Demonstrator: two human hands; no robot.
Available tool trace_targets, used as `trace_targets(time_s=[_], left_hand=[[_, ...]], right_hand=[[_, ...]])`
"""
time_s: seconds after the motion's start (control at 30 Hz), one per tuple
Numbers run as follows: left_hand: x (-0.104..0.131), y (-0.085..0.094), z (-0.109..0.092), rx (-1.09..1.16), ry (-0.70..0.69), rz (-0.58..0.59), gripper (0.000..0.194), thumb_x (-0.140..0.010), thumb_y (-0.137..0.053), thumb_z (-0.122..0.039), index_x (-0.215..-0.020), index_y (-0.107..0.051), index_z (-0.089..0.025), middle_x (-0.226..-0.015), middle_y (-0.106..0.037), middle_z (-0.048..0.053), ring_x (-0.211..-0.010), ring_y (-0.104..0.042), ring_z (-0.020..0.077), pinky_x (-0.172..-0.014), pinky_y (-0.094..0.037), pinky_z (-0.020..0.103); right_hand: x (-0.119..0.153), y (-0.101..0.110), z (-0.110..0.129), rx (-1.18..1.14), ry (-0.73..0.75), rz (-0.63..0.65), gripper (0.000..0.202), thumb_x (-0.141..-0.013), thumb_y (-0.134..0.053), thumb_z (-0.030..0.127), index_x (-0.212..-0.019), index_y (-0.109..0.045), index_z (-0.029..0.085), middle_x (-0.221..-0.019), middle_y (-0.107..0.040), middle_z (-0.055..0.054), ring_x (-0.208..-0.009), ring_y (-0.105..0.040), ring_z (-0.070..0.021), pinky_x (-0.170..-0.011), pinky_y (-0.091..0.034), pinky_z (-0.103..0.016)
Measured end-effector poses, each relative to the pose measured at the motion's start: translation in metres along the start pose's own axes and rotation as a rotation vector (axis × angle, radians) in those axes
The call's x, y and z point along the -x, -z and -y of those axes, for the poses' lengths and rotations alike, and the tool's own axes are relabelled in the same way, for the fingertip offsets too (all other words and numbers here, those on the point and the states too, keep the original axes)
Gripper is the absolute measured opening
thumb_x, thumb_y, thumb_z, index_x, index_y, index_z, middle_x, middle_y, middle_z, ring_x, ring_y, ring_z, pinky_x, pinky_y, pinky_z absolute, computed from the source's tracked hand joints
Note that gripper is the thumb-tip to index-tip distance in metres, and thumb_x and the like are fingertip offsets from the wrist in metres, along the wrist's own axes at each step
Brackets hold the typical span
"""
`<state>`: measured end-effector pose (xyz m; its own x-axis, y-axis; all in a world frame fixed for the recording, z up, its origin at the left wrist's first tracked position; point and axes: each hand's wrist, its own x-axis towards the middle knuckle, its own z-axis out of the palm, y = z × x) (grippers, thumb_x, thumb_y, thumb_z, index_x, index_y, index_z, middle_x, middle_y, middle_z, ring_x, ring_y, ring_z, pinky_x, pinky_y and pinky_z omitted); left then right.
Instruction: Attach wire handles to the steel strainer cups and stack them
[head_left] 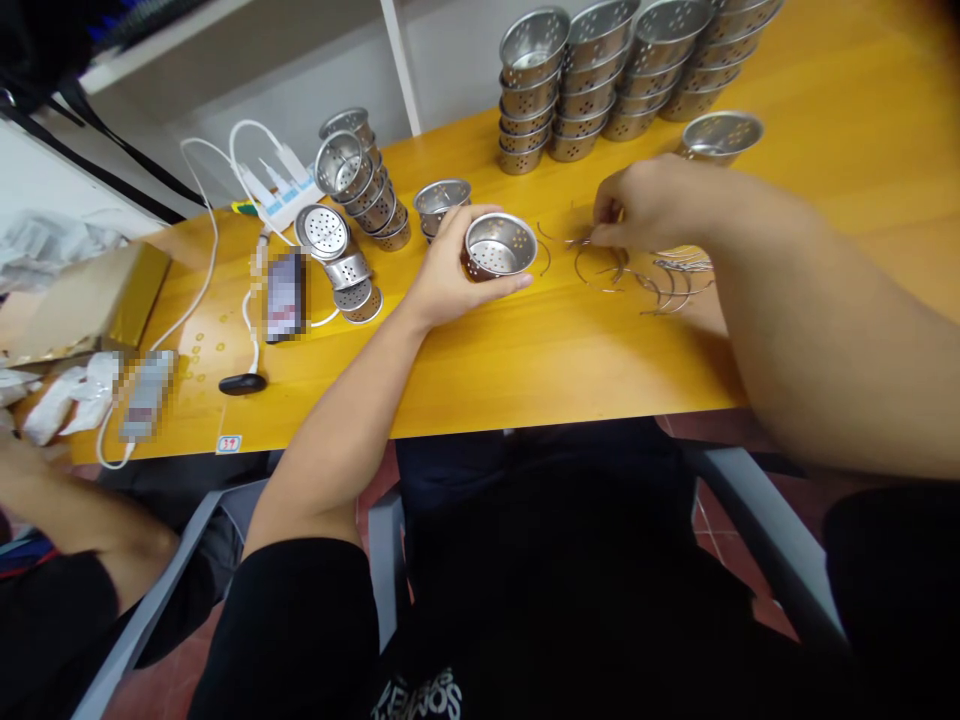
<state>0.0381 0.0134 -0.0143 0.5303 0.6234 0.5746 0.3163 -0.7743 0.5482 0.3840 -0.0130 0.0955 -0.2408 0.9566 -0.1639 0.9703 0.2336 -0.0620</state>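
My left hand (444, 270) is wrapped around a small perforated metal cup (498, 246), its open top tilted toward me just above the table. Fingers curled and pinched, my right hand (651, 205) is over a loose group of thin curved wires (667, 292). A thin wire runs up to its fingertips; the grip itself is partly hidden. Just behind my left hand stands another perforated cup (442, 198). One more single cup (721, 135) is beyond my right wrist, partly covered by it.
Tall stacks of perforated cups (534, 100) line the back of the yellow table (525, 370). Leaning and toppled cups (352, 190) are on the left, near a phone (285, 297), a power strip (292, 195), cables and a cardboard box (97, 300). Another person's arm (82, 510) is at far left.
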Motion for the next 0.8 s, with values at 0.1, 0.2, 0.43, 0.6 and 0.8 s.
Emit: trace_targets(time_s=[0.1,0.2,0.43,0.6,0.8], left_hand=[[-0.002,0.002,0.002,-0.021,0.004,-0.005,0.109,-0.086,-0.103,-0.106,-0.164,-0.073,-0.036,-0.155,-0.075,0.011,-0.155,-0.077,0.0428,-0.148,-0.060,0.069],[-0.002,0.000,-0.002,0.016,0.015,-0.005,0.107,-0.086,-0.101,-0.108,-0.158,-0.074,-0.034,-0.150,-0.076,0.011,-0.150,-0.079,0.0419,-0.144,-0.062,0.070],[0.002,-0.006,-0.013,0.070,0.095,0.077,0.115,-0.103,-0.086,-0.107,-0.183,-0.052,-0.032,-0.171,-0.076,0.016,-0.161,-0.081,0.0432,-0.140,-0.066,0.070],[-0.001,-0.017,0.024,0.170,0.024,-0.008,0.134,-0.085,-0.090,-0.118,-0.184,-0.045,-0.041,-0.179,-0.074,0.011,-0.162,-0.080,0.0430,-0.140,-0.073,0.064],[-0.019,-0.033,0.087,0.277,0.021,0.025,0.142,-0.054,-0.112,-0.111,-0.168,-0.045,-0.056,-0.162,-0.081,0.000,-0.143,-0.082,0.0381,-0.128,-0.085,0.067]], right_hand=[[0.005,0.006,-0.003,-0.133,0.032,-0.099,0.010,-0.111,-0.088,0.022,-0.120,-0.086,0.023,-0.129,-0.094,-0.018,-0.111,-0.087,-0.0360,-0.100,-0.065,-0.047],[0.013,0.010,0.003,-0.258,0.037,-0.190,0.025,-0.111,-0.078,0.013,-0.132,-0.087,0.023,-0.135,-0.094,-0.018,-0.121,-0.089,-0.0373,-0.113,-0.069,-0.050],[0.016,-0.002,0.015,-0.625,0.150,-0.284,0.025,-0.128,-0.073,0.045,-0.118,-0.086,0.028,-0.103,-0.093,-0.011,-0.102,-0.092,-0.0358,-0.113,-0.076,-0.055],[0.010,-0.012,0.020,-0.789,0.296,-0.340,0.060,-0.126,-0.076,0.079,-0.097,-0.076,0.027,-0.088,-0.084,-0.009,-0.079,-0.084,-0.0296,-0.085,-0.071,-0.047],[0.019,-0.007,0.040,-1.030,0.359,-0.398,0.072,-0.107,-0.094,0.098,-0.125,-0.079,0.029,-0.084,-0.080,0.001,-0.057,-0.066,-0.0189,-0.056,-0.051,-0.036]])
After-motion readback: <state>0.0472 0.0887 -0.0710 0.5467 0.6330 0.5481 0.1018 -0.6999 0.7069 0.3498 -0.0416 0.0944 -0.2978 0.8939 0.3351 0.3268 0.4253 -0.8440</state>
